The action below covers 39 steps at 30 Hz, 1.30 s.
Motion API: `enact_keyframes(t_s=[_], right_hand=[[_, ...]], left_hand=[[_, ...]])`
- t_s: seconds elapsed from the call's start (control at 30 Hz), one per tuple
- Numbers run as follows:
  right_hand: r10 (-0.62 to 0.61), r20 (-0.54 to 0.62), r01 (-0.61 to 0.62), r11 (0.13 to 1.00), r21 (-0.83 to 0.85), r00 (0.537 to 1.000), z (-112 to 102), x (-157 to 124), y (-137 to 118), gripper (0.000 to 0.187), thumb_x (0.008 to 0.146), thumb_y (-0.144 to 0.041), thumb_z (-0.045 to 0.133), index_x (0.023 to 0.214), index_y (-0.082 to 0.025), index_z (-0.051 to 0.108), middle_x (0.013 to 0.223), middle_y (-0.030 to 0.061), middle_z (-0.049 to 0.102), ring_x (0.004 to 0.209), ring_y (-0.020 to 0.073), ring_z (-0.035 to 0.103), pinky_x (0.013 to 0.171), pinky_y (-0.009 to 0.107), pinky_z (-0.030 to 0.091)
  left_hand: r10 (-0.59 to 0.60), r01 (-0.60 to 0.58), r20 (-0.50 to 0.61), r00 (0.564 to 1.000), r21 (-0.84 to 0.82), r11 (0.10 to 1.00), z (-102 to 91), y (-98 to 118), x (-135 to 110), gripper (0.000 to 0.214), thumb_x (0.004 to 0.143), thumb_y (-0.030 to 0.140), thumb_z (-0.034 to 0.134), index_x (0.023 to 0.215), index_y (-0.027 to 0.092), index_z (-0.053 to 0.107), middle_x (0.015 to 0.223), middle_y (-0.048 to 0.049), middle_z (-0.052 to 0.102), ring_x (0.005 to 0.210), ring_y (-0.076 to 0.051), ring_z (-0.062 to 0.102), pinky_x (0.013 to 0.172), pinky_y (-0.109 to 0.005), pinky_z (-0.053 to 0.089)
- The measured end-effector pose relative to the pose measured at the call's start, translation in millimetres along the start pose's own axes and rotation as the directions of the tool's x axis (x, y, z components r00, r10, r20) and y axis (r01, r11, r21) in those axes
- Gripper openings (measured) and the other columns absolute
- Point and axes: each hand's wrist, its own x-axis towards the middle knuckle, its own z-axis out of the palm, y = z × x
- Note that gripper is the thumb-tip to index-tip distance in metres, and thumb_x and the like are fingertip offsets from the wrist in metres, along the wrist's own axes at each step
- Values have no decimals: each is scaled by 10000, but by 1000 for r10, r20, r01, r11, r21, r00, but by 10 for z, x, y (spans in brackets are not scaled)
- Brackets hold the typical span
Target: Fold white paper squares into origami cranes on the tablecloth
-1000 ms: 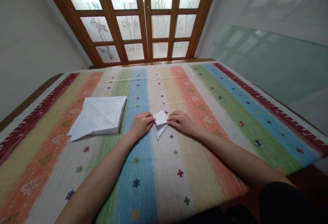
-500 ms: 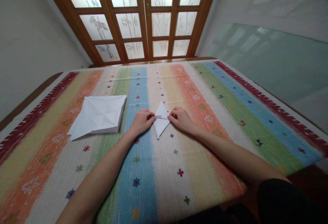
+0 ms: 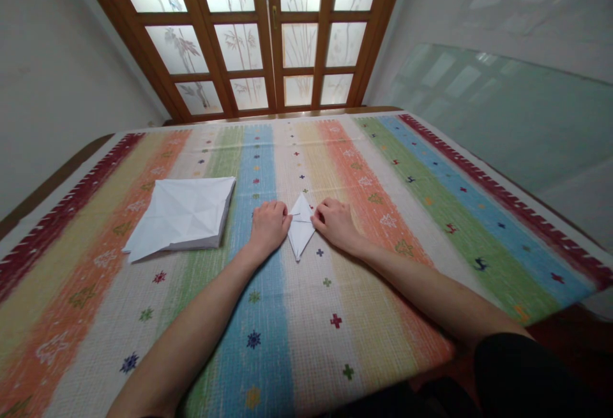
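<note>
A small white folded paper (image 3: 301,235), shaped like a diamond with a crease line across its middle, lies on the striped tablecloth. At its left corner my left hand (image 3: 269,223) is closed, thumb and curled fingers on the paper's edge. My right hand (image 3: 335,221) pinches the right corner between thumb and fingers. Both wrists rest low over the cloth. To the left of my left hand lies a larger stack of white creased paper (image 3: 184,217), its front left corner sticking out; neither hand touches it.
The striped tablecloth (image 3: 306,341) covers a wooden table (image 3: 57,172). Beyond the far edge stands a wooden door with frosted panes (image 3: 244,48). A pale glass panel (image 3: 502,111) leans along the right wall.
My left hand has turned more upright, its fingers curling closer over the left corner. The raised flap at the paper's middle now lies flatter. My right hand stays nearly in place.
</note>
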Motion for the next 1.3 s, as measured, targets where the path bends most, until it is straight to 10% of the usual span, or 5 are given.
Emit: enact_keyframes(t_s=[0.23, 0.5, 0.73, 1.1, 1.3], right_hand=[[28, -32, -28, 1000, -12, 999, -27, -33, 31, 192, 909, -323, 559, 808, -176, 629, 938, 75, 650, 917, 232, 559, 775, 348, 282], [61, -54, -58, 997, 53, 997, -48, -79, 152, 166, 895, -323, 573, 819, -191, 639, 941, 68, 653, 902, 226, 557, 772, 342, 285], [77, -22, -68, 964, 257, 997, -70, -49, 110, 157, 883, -281, 563, 835, -189, 681, 947, 73, 667, 933, 228, 576, 816, 366, 330], [14, 25, -24, 893, 450, 1000, -8, -11, 95, 67, 782, -234, 667, 799, -170, 659, 844, 47, 654, 769, 163, 562, 729, 307, 396], [-6, -2, 5, 577, 817, 1000, -3, -25, 61, 90, 792, -265, 621, 769, -188, 582, 1051, 71, 655, 875, 157, 605, 779, 315, 461]], left_hand=[[472, -476, 89, 877, 27, 879, -28, -38, -93, 296, 932, 154, 442, 1150, 221, 631, 1234, -67, 665, 1135, -250, 567, 926, -418, 382], [363, -366, 62, 930, 50, 929, -87, 14, -225, 330, 938, 283, 447, 1220, 204, 598, 1310, -95, 621, 1213, -299, 527, 1027, -520, 327], [151, -155, -38, 988, -155, 976, -23, -98, -181, 140, 886, 261, 533, 901, 188, 651, 1049, -90, 711, 999, -263, 608, 876, -421, 441], [-31, 15, -48, 998, -311, 950, -17, -111, -92, 332, 819, 347, 643, 1094, 160, 648, 1091, -121, 669, 1035, -279, 571, 907, -418, 431], [-139, 93, -32, 990, -593, 800, -43, -100, -95, 322, 783, 367, 676, 1027, 162, 630, 979, -83, 678, 868, -205, 599, 792, -346, 464]])
